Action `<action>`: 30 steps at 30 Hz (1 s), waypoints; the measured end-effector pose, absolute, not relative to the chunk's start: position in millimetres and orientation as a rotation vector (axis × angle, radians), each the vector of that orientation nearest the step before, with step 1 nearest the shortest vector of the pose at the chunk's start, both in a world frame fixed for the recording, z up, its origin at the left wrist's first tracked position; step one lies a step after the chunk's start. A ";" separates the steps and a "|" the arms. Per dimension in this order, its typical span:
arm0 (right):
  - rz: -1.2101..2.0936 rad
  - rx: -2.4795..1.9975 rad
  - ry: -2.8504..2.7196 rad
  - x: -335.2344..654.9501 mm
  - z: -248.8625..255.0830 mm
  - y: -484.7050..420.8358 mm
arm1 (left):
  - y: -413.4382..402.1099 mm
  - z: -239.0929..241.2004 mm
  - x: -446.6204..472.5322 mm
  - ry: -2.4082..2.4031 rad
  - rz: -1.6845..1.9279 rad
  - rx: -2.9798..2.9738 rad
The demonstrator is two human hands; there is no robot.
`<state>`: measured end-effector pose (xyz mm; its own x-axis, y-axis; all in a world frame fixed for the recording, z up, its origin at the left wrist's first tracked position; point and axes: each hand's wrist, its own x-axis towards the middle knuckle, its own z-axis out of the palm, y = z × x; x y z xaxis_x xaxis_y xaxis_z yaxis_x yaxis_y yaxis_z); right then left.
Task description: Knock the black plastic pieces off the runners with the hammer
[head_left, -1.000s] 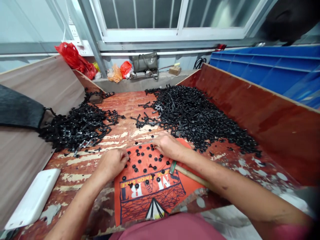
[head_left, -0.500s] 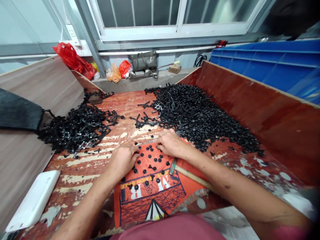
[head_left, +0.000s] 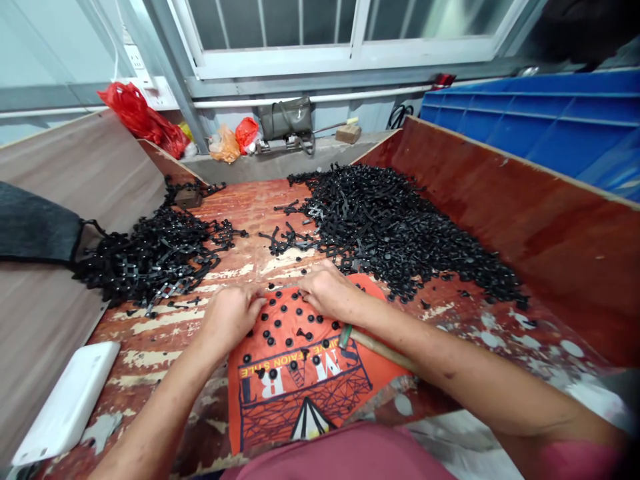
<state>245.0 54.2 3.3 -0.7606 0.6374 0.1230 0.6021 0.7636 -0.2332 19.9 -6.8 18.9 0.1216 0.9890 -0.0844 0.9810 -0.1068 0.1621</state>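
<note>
My left hand [head_left: 231, 317] and my right hand [head_left: 326, 292] rest close together at the far edge of an orange printed cloth [head_left: 300, 387]. Several small black round parts [head_left: 295, 330] lie scattered on the cloth under and between the hands. Both hands have their fingers curled down in a pinch at the cloth's top edge; what the fingertips hold is too small to make out. A large heap of black plastic parts [head_left: 395, 233] lies just beyond my right hand. A second pile of black strips [head_left: 150, 253] lies to the left.
A wooden-handled tool [head_left: 380, 350] lies on the cloth under my right forearm. A white flat box [head_left: 70, 400] sits at the near left. Raised wooden boards [head_left: 525, 220] wall the worn red table. Blue crates [head_left: 540, 127] stand at the right, and bags line the window ledge.
My left hand has moved up and right from the cloth's left edge to its top edge, close to my right hand. The right hand shifted slightly.
</note>
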 end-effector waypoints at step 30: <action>0.327 -1.416 -2.703 231.4 11.3 137.5 | -95.1 -30.3 -40.8 1.975 1.060 0.956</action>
